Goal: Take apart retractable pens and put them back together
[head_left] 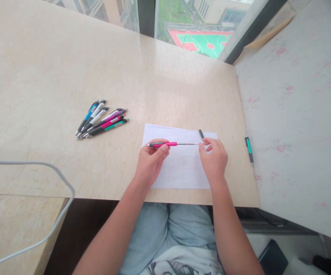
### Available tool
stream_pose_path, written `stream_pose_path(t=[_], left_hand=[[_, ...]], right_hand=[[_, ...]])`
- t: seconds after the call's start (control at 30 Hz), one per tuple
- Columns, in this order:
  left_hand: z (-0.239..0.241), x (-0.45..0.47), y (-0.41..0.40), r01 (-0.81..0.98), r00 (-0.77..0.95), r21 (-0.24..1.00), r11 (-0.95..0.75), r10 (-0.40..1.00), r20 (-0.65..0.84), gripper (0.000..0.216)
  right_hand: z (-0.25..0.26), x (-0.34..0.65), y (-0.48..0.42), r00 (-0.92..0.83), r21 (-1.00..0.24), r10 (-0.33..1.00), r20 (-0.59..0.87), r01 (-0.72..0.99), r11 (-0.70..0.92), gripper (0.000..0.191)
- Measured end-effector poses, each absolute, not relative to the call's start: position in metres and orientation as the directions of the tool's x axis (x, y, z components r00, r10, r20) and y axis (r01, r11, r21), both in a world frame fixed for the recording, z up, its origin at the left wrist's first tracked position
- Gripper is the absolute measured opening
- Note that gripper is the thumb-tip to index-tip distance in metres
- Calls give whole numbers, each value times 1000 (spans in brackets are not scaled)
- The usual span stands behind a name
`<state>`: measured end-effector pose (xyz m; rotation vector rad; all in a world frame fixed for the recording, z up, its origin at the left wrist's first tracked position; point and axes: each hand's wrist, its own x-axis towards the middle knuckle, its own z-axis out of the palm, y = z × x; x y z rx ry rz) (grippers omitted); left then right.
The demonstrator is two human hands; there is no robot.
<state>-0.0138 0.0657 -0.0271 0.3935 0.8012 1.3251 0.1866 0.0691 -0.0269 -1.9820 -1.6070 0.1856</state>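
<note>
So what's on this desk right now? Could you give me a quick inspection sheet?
Surface: beige marble-look desk by a window.
Job's things: pink pen with a thin refill sticking out of it, over a white sheet; small black part on the sheet.
Clutter: pile of pens to the left; a green pen at the desk's right edge.
Hands: left hand grips the pink pen; right hand pinches the refill's end.
Cables: grey cable at lower left.
Surroundings: window overlooking a sports court; patterned surface at right.
</note>
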Motion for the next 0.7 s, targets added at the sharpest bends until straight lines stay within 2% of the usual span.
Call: stream_pose_path(t=[0.13,0.27,0.33,0.4,0.47,0.53,0.6,0.7], left_hand=[[-25,-13,66,-709,34,665,237,952,-303,19],[-26,-14,65,-704,39,666,247,950,-311,20],[-27,-14,65,-700,45,669,250,950,-309,20],[-28,-14,65,-694,48,675,250,952,-303,19],[-28,-14,65,-686,41,686,243,954,-296,19],[-28,-14,65,-678,34,696,236,956,-291,19],[-29,-14,65,-670,31,704,234,957,-289,19],[-29,-14,64,-662,31,712,235,957,-287,18]], right_hand=[[-38,204,77,283,-351,927,247,918,-187,28],[-43,208,77,294,-347,924,245,917,-200,22],[-42,208,76,294,-424,917,269,891,-161,23],[-39,208,74,306,-589,923,232,800,-117,23],[-33,208,70,314,-789,943,111,605,-108,24],[-24,209,65,294,-915,956,-7,383,-124,24],[-13,211,60,274,-965,960,-53,232,-120,23],[4,216,54,268,-990,962,-46,118,-81,19]])
